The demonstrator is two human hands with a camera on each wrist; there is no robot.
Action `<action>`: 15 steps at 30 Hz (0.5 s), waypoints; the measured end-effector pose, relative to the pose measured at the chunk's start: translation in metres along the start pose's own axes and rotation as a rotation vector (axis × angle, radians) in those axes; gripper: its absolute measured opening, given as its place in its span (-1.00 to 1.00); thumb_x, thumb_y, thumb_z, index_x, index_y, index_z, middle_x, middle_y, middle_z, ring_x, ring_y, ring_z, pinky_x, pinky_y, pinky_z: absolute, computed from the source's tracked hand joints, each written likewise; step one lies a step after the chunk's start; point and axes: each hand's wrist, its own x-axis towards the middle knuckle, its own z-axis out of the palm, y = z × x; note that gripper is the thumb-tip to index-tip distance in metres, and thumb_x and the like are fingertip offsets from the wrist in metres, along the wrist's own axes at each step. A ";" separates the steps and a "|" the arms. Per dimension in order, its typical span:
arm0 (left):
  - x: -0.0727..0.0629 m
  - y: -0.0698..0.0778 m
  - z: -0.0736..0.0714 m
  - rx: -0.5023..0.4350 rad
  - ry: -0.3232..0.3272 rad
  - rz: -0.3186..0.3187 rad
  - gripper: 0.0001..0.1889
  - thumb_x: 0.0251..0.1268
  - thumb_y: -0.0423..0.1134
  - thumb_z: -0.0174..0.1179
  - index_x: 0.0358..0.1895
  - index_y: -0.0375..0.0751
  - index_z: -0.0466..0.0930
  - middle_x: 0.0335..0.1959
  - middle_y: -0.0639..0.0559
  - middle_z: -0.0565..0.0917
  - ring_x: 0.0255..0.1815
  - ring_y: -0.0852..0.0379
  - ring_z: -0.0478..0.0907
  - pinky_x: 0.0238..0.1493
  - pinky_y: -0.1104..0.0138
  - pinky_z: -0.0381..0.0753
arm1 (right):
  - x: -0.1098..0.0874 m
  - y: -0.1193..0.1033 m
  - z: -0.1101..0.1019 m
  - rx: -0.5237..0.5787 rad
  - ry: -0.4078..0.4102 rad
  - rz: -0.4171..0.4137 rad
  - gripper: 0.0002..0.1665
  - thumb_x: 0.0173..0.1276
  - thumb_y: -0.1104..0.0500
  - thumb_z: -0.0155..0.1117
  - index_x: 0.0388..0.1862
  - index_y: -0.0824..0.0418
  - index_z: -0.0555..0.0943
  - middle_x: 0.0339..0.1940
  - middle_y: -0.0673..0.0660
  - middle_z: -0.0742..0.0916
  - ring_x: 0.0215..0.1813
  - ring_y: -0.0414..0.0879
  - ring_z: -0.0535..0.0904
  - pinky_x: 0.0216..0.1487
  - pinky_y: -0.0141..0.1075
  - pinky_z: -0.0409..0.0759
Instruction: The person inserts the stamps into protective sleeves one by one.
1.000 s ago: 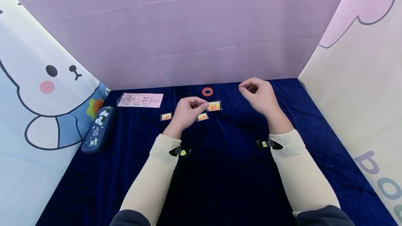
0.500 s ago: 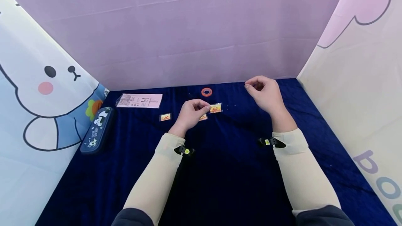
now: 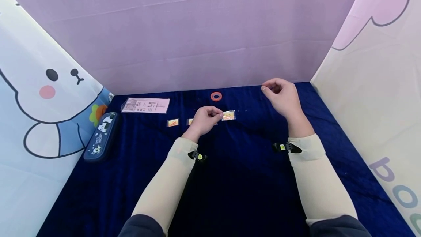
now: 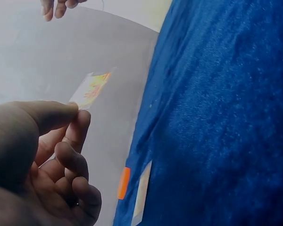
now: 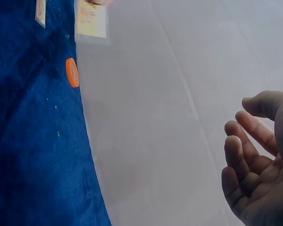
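My left hand [image 3: 204,121] pinches a small yellow-and-orange printed card in a clear sleeve [image 3: 228,115] between thumb and index finger. In the left wrist view, the sleeved card [image 4: 93,89] tilts up from the fingertips. Below that hand, another small card [image 3: 189,121] shows only in part, the hand covering the rest. Farther left, a similar card [image 3: 173,122] lies flat on the blue cloth. My right hand [image 3: 285,98] is raised off to the right, fingers loosely curled. In the right wrist view, a small gap separates its thumb [image 5: 262,103] from the index finger, with nothing visible between them.
An orange-red ring like a tape roll [image 3: 216,96] lies near the back edge. At the back left is a pink printed sheet in a clear sleeve [image 3: 146,105]. A dark blue panda-print case [image 3: 101,136] lies at the left edge. A lilac fabric wall [image 3: 210,39] stands behind.
My left hand has moved right and slightly nearer with the pinched card, uncovering part of a card on its left. The right hand has drifted right, away from the left.
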 end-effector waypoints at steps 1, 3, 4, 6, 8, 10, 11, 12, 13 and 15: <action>0.001 0.000 0.001 0.007 -0.003 -0.009 -0.91 0.48 -0.18 0.36 -0.15 -0.08 0.80 -0.31 -0.03 0.78 -0.41 0.13 0.64 -0.33 0.28 0.62 | 0.000 0.001 -0.001 -0.005 0.001 0.004 -0.81 0.47 0.04 0.43 -0.11 0.12 0.79 -0.37 0.10 0.71 -0.31 -0.01 0.54 -0.33 -0.34 0.44; 0.003 -0.001 0.002 0.025 -0.007 -0.031 -0.91 0.47 -0.16 0.37 -0.16 -0.05 0.81 -0.33 0.01 0.77 -0.39 0.12 0.65 -0.32 0.26 0.63 | 0.001 0.004 -0.003 -0.008 0.006 0.010 -0.81 0.47 0.03 0.43 -0.10 0.12 0.79 -0.37 0.10 0.71 -0.31 -0.01 0.54 -0.33 -0.34 0.44; 0.003 -0.002 0.003 0.036 -0.009 -0.044 -0.91 0.47 -0.15 0.37 -0.17 -0.04 0.81 -0.34 0.03 0.77 -0.38 0.12 0.66 -0.31 0.26 0.63 | 0.002 0.005 -0.004 -0.008 0.009 0.011 -0.80 0.47 0.03 0.43 -0.10 0.13 0.80 -0.38 0.10 0.71 -0.31 -0.01 0.54 -0.33 -0.35 0.44; 0.005 -0.003 0.004 0.061 -0.012 -0.069 -0.92 0.46 -0.14 0.38 -0.18 -0.02 0.81 -0.34 0.09 0.76 -0.36 0.12 0.66 -0.29 0.25 0.62 | 0.002 0.006 -0.006 -0.007 0.016 0.011 -0.78 0.47 0.03 0.43 -0.10 0.14 0.80 -0.38 0.10 0.71 -0.32 -0.02 0.54 -0.33 -0.36 0.44; 0.006 -0.004 0.006 0.088 -0.014 -0.092 -0.92 0.45 -0.12 0.39 -0.19 0.00 0.81 -0.33 0.13 0.76 -0.32 0.14 0.65 -0.25 0.26 0.60 | 0.003 0.008 -0.008 -0.005 0.026 0.007 -0.78 0.47 0.03 0.43 -0.10 0.16 0.80 -0.40 0.12 0.71 -0.34 -0.05 0.54 -0.34 -0.37 0.44; 0.008 -0.005 0.008 0.113 -0.013 -0.115 -0.92 0.45 -0.11 0.39 -0.20 0.02 0.81 -0.32 0.16 0.76 -0.29 0.15 0.64 -0.23 0.25 0.58 | 0.003 0.010 -0.010 -0.006 0.032 0.008 -0.77 0.46 0.04 0.44 -0.10 0.17 0.80 -0.40 0.11 0.71 -0.35 -0.08 0.53 -0.34 -0.39 0.43; 0.008 -0.006 0.009 0.123 -0.013 -0.124 -0.92 0.45 -0.10 0.39 -0.20 0.03 0.81 -0.32 0.16 0.76 -0.28 0.14 0.63 -0.21 0.25 0.58 | 0.004 0.011 -0.011 -0.006 0.035 0.010 -0.77 0.46 0.04 0.43 -0.10 0.17 0.80 -0.40 0.11 0.71 -0.35 -0.10 0.53 -0.34 -0.39 0.43; 0.009 -0.006 0.010 0.133 -0.014 -0.134 -0.92 0.45 -0.10 0.39 -0.20 0.03 0.80 -0.31 0.17 0.76 -0.26 0.15 0.64 -0.20 0.24 0.58 | 0.003 0.011 -0.012 -0.006 0.038 0.014 -0.77 0.47 0.04 0.43 -0.10 0.17 0.80 -0.40 0.11 0.71 -0.36 -0.11 0.53 -0.34 -0.39 0.44; 0.009 -0.006 0.011 0.145 -0.014 -0.143 -0.92 0.45 -0.09 0.39 -0.21 0.04 0.80 -0.30 0.17 0.76 -0.25 0.15 0.64 -0.18 0.24 0.59 | 0.003 0.011 -0.013 -0.008 0.039 0.018 -0.77 0.47 0.04 0.43 -0.10 0.18 0.80 -0.40 0.11 0.71 -0.36 -0.12 0.53 -0.35 -0.39 0.44; 0.010 -0.006 0.013 0.169 -0.015 -0.162 -0.91 0.45 -0.08 0.39 -0.22 0.05 0.79 -0.30 0.17 0.75 -0.25 0.14 0.64 -0.16 0.22 0.60 | 0.003 0.011 -0.015 -0.009 0.037 0.026 -0.76 0.48 0.03 0.42 -0.09 0.18 0.80 -0.38 0.12 0.71 -0.35 -0.12 0.53 -0.34 -0.39 0.44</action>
